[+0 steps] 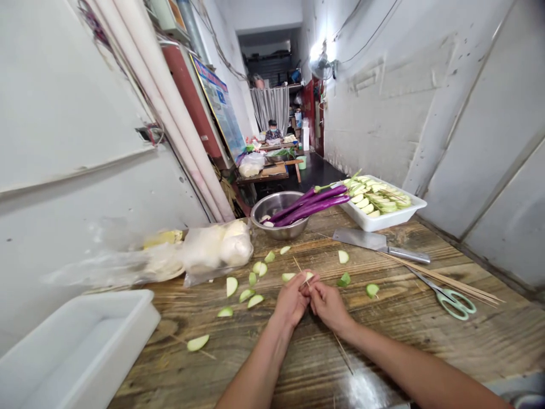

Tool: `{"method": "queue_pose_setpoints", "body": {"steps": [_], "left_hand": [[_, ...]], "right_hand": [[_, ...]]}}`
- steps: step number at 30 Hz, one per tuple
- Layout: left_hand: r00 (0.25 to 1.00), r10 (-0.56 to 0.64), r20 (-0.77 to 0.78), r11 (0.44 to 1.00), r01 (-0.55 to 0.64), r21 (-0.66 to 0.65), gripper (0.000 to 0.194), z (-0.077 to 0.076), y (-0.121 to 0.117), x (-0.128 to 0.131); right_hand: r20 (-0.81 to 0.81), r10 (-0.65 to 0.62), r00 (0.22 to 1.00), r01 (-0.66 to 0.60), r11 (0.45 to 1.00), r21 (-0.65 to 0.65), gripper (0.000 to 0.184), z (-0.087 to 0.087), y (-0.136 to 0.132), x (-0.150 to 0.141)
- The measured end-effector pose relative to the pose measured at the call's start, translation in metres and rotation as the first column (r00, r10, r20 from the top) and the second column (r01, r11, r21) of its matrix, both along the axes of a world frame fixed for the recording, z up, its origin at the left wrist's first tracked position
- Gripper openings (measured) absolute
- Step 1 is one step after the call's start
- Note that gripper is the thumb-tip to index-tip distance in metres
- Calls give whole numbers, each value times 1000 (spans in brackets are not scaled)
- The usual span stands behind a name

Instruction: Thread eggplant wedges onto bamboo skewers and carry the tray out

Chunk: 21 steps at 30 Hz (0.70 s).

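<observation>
Near the table's middle, my left hand (pixel 293 301) is closed around a pale half-moon vegetable slice (pixel 309 276) with green rind, held between the fingertips. My right hand (pixel 328 307) meets it there, fingers pinched on a thin bamboo skewer (pixel 344 353). The skewer slants from below my right hand up past the slice, its far end showing beyond my left fingers. Whether it pierces the slice is hidden by the fingers. Several loose half-moon slices (pixel 255 301) lie to the left of my hands. To the right are a slice (pixel 343 257) and a green end piece (pixel 372 290).
A steel bowl (pixel 281 232) holds purple eggplants (pixel 317 209). A white tray (pixel 385 218) of skewered slices stands behind a cleaver (pixel 361 238), bamboo skewers (pixel 447 278) and scissors (pixel 455 304). At left are bagged white vegetables (pixel 217 247) and a white bin (pixel 123 341). A person (pixel 273 130) sits far back.
</observation>
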<state>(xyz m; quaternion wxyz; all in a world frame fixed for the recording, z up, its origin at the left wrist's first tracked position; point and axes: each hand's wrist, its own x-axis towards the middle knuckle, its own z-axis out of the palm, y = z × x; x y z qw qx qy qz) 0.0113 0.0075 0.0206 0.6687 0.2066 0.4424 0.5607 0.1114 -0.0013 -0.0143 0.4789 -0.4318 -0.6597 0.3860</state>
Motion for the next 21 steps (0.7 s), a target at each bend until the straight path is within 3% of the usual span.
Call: {"method": "queue_pose_setpoints", "body": {"steps": [7, 13, 16, 18, 19, 21], "left_hand": [[988, 140, 60, 990, -141, 2, 10, 6, 4, -15], [998, 61, -23, 997, -59, 55, 9, 2, -3, 8], [987, 33, -160, 993, -14, 116, 17, 3, -2, 5], [910, 120, -396, 975, -33, 220, 22, 7, 2, -12], [812, 202, -547, 953, -36, 300, 23, 9, 4, -24], [515, 282, -809, 907, 132, 401, 26, 13, 8, -49]], "right_hand": [[132, 57, 990, -65, 996, 61, 30, 3, -3, -1], [62, 19, 998, -24, 996, 82, 28, 0, -1, 1], [41, -19, 999, 16, 998, 66, 29, 2, 5, 7], [7, -69, 998, 69, 997, 37, 30, 2, 12, 12], [-12, -99, 995, 100, 995, 18, 31, 1, 17, 15], [-44, -160, 986, 160, 987, -11, 33, -2, 25, 21]]}}
